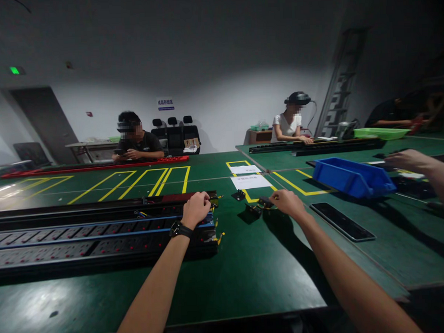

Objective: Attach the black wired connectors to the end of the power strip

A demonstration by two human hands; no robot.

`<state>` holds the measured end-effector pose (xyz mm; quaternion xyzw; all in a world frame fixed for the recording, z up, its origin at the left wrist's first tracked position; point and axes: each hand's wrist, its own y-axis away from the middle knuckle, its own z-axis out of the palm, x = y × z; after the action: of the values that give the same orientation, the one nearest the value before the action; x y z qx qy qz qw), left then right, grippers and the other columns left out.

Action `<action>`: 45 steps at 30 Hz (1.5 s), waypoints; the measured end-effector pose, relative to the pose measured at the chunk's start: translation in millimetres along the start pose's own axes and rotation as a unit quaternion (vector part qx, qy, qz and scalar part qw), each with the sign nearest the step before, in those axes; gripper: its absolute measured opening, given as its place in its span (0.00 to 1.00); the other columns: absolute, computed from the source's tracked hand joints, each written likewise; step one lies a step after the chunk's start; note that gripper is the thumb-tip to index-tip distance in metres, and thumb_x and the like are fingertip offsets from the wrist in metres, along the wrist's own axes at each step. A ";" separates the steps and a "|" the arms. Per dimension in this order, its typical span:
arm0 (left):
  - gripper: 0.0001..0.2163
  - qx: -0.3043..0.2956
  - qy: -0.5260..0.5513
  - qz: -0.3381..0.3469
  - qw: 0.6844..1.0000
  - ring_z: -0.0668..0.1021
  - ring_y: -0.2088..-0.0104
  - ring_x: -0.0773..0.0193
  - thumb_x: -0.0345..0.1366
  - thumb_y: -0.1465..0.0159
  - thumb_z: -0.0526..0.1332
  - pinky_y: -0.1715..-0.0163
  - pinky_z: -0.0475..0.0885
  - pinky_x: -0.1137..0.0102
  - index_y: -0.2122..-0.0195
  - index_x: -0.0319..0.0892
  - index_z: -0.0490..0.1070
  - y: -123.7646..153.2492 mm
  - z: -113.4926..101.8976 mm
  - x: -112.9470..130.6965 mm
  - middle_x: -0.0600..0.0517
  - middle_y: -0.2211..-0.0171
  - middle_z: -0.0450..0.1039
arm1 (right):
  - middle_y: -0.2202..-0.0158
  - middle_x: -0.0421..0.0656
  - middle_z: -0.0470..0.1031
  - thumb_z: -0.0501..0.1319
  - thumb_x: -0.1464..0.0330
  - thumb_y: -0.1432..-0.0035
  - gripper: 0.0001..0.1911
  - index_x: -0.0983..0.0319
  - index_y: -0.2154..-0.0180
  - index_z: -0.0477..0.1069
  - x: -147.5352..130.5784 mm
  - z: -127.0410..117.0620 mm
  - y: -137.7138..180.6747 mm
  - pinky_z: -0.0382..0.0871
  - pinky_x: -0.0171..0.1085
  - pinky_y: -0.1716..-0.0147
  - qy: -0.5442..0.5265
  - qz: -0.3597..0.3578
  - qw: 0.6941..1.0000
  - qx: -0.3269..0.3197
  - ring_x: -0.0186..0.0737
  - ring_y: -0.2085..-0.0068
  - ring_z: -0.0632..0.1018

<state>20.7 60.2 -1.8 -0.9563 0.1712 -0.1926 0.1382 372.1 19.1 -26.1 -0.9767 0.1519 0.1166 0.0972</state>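
Small black parts [253, 211] sit in a loose cluster on the green desk [234, 288], just beyond the right-hand ends of the long black strips [111, 247], and the head view is all I have to judge them by. At the cluster's right side I see the right grip [288, 203], fingertips bent down against one piece; whether they pinch it or merely touch it, I cannot tell (the piece is tiny and dark from where I sit). My left grip [197, 209] rests over the end of the strips, fingers curled downward, and I cannot tell whether it grasps anything there.

For good handling, I judge a light pinch on the solid body of a piece best, as its neighbours lie close enough to be dragged along. On the left I would press gently and mind the yellow wires [221, 238] poking out at the strip ends, which look easy to snag.

Off to the right lie a phone [342, 221] and a blue bin [349, 178], with another person's hand [409, 159] beyond; the right forearm would do well to mind the phone. Paper sheets [251, 181] lie just behind the parts.
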 end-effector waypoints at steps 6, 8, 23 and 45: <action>0.10 -0.005 -0.001 0.001 1.000 0.80 0.56 0.58 0.37 0.31 0.55 0.56 0.75 0.66 0.54 0.48 0.75 0.4 -0.4 -0.1 0.49 0.53 0.78 | 0.57 0.51 0.82 0.58 0.64 0.34 0.14 0.60 0.57 0.81 -6.3 1.5 3.5 0.63 0.36 0.66 -0.008 -0.033 0.999 0.000 0.48 0.57 0.80; 0.10 -0.004 -0.001 0.001 1.000 0.80 0.56 0.58 0.37 0.31 0.55 0.56 0.75 0.66 0.54 0.48 0.75 0.7 -0.7 0.0 0.48 0.53 0.78 | 0.58 0.51 0.82 0.57 0.64 0.33 0.14 0.60 0.57 0.81 -8.0 2.2 4.2 0.62 0.36 0.66 -0.011 -0.039 0.999 0.003 0.48 0.57 0.80; 0.09 0.009 -0.010 0.006 1.000 0.80 0.58 0.58 0.37 0.32 0.56 0.58 0.74 0.66 0.56 0.48 0.75 -1.4 4.4 -2.4 0.50 0.54 0.78 | 0.54 0.53 0.76 0.52 0.71 0.31 0.18 0.63 0.50 0.80 -10.0 27.1 -3.9 0.65 0.38 0.54 -0.065 -0.196 0.975 0.079 0.45 0.54 0.76; 0.09 0.000 -0.008 -0.002 1.000 0.80 0.56 0.57 0.37 0.33 0.57 0.56 0.74 0.65 0.55 0.49 0.75 -0.1 2.7 -0.3 0.50 0.53 0.78 | 0.50 0.49 0.77 0.59 0.63 0.35 0.14 0.54 0.54 0.83 -27.0 32.0 8.7 0.61 0.46 0.54 0.092 -0.173 0.978 0.072 0.52 0.48 0.70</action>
<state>21.6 61.0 -4.2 -0.9583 0.1678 -0.1850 0.1389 338.0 25.5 -51.0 -0.9851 -0.0027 -0.0036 0.1719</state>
